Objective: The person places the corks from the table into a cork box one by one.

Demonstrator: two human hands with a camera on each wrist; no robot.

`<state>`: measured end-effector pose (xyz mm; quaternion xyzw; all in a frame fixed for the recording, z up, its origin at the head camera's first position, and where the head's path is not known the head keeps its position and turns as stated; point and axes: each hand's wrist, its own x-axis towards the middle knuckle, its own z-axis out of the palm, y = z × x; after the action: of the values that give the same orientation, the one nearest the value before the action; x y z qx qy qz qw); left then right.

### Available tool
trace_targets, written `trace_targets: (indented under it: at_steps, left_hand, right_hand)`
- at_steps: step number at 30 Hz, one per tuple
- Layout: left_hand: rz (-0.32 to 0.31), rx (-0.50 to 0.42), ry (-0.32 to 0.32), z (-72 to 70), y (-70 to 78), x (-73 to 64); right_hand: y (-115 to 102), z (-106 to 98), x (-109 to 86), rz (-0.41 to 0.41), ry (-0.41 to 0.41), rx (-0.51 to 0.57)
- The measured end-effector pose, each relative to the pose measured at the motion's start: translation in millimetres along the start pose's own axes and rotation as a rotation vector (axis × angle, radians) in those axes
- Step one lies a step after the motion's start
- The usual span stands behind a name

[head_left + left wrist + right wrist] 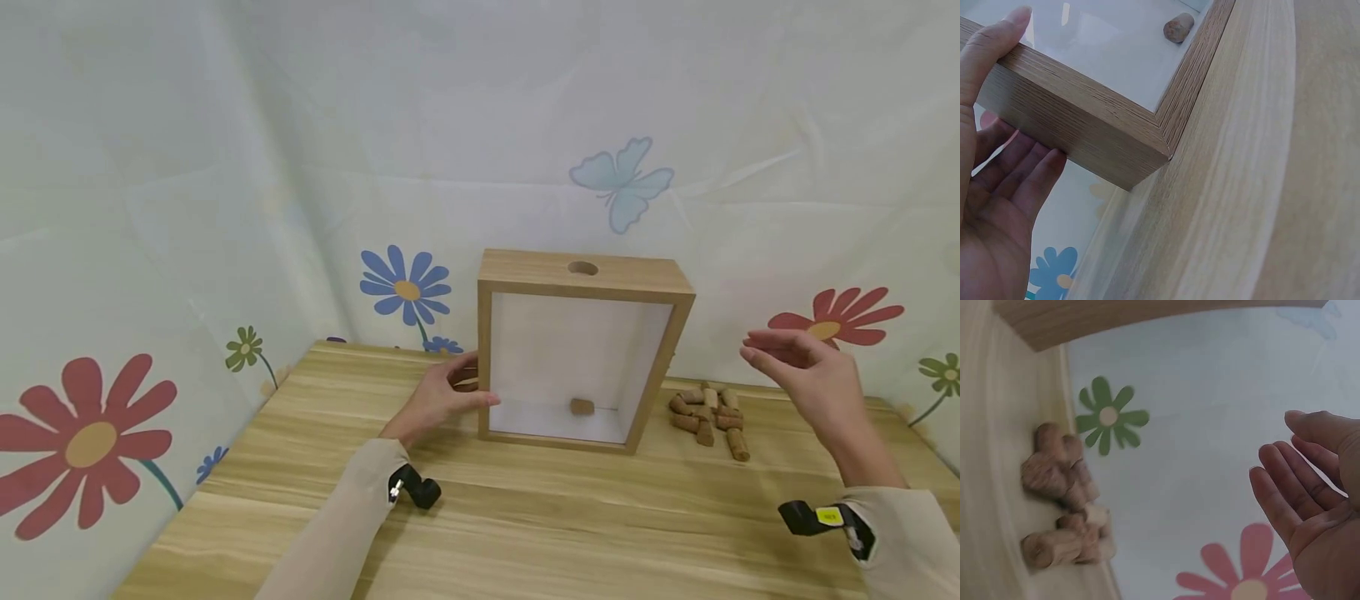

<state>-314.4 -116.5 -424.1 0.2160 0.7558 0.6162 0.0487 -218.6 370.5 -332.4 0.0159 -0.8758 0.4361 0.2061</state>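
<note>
A wooden shadow box (585, 279) with a clear front and a round hole in its top stands upright on the table. One cork (582, 407) lies inside it on the bottom. My left hand (442, 396) grips the box's left side, the thumb over the front edge and the fingers behind, as the left wrist view also shows. My right hand (813, 379) is raised in the air right of the box, fingers loosely bent with nothing between them. Below and left of it, a pile of several corks (705, 412) lies on the table; the right wrist view shows these corks (1060, 547) too.
The wood-grain table (570, 517) reaches back to a pale curtain (480, 108) printed with flowers and a butterfly. The curtain hangs close behind the box and also runs along the left side. A small black camera (416, 487) is strapped to the left wrist.
</note>
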Motion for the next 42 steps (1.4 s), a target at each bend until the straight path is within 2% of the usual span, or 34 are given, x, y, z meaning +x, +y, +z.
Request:
trace_targets:
  at_steps: [8, 16, 20, 25, 31, 36, 42]
  left_hand:
    - [-0.007, 0.002, -0.001, 0.5, 1.7, 0.6]
    - [-0.004, -0.005, -0.003, 0.3, 1.4, -0.1]
    - [-0.005, -0.004, -0.005, 0.2, 0.9, 0.4]
    - [-0.009, -0.008, -0.007, -0.3, 1.0, 0.4]
    - [-0.008, -0.011, 0.002, -0.7, 1.5, -0.9]
    - [0.002, -0.018, -0.016, 0.2, 1.2, -1.0]
    - [0.003, -0.008, -0.009, 0.8, 0.9, -0.1]
  right_hand:
    - [33.3, 1.0, -12.4, 0.042, -0.069, -0.063]
    - [57.6, 1.7, -14.7, 0.1, -0.19, -0.147]
    - [66.8, 2.3, -16.2, 0.092, -0.247, -0.161]
    - [76.6, 2.9, -18.7, 0.072, -0.281, -0.149]
    - [86.1, 5.5, -20.1, 0.08, -0.359, -0.157]
    - [90.5, 4.9, -23.4, 0.087, -0.394, -0.176]
    - [91.5, 4.3, -22.6, 0.1, -0.429, -0.195]
